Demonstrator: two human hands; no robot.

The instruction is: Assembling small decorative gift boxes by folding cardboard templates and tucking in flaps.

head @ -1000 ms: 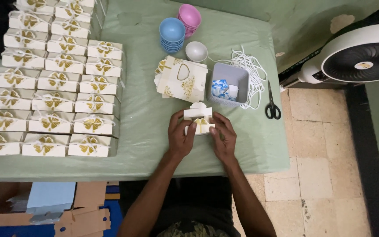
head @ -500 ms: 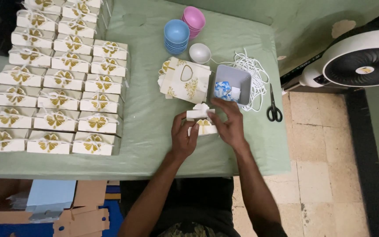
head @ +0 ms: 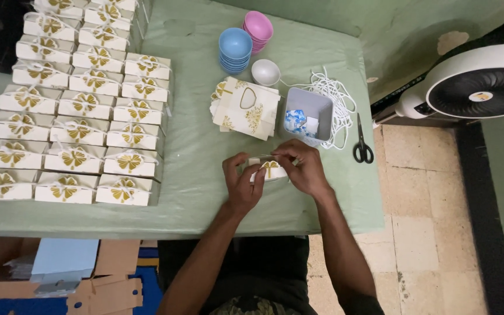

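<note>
Along the left of the green table, rows of finished white boxes with gold bow prints are lying packed side by side, well apart from the hands. Nearer the middle, the left hand is pinching the left end of a small white gift box, its fingers curling around the side, and the box is sitting on the table near the front edge, just between both hands. It is showing a gold bow mark on its top face and looks like the ones in the rows. The right hand is gripping the box's right end, with fingers arching over the top so that part of the lid is being hidden. Just behind the hands, a stack of flat unfolded boxes is lying beside a grey tub holding something blue and white. Behind those, a stack of blue bowls, a stack of pink bowls and a single white bowl are standing. To the right, white cord is lying in loose loops, with black scissors near the table's right edge. Off the table, a white fan is sitting on the floor.
</note>
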